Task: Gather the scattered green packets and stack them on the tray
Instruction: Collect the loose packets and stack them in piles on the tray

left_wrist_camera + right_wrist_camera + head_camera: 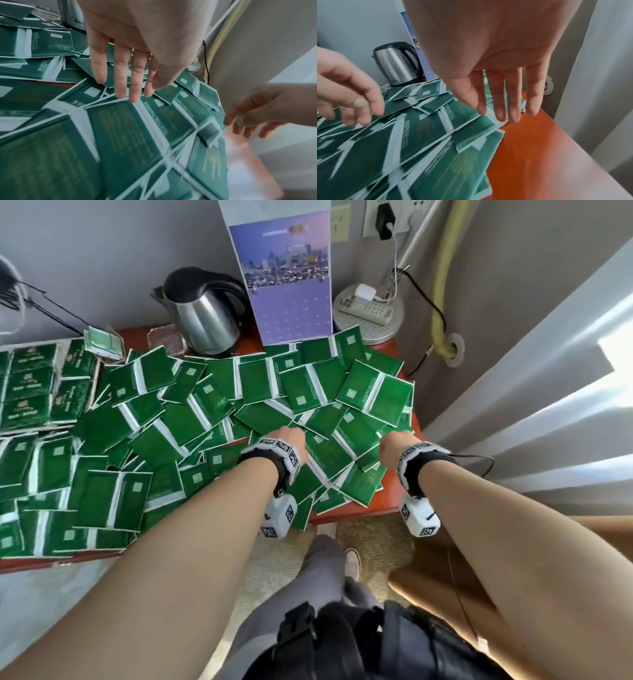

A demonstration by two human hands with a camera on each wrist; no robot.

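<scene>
Green packets [191,419] with white bands lie scattered and overlapping over most of the orange table [378,503]. At the far left, more green packets [30,385] lie in neat rows; what is under them is hidden. My left hand [126,90] hangs with straight fingers, its tips just above or on a packet [130,125] near the table's front right. My right hand [501,112] is also spread, fingers pointing down at the right edge of the pile [471,129]. Neither hand holds anything. From the head camera, both hands [291,436] [394,440] show side by side.
A steel kettle [202,316] and a wall calendar [287,278] stand at the back of the table. A power strip on a round white stand [368,309] sits at the back right. Bare orange table [539,155] shows right of the pile, with a curtain [531,405] beyond.
</scene>
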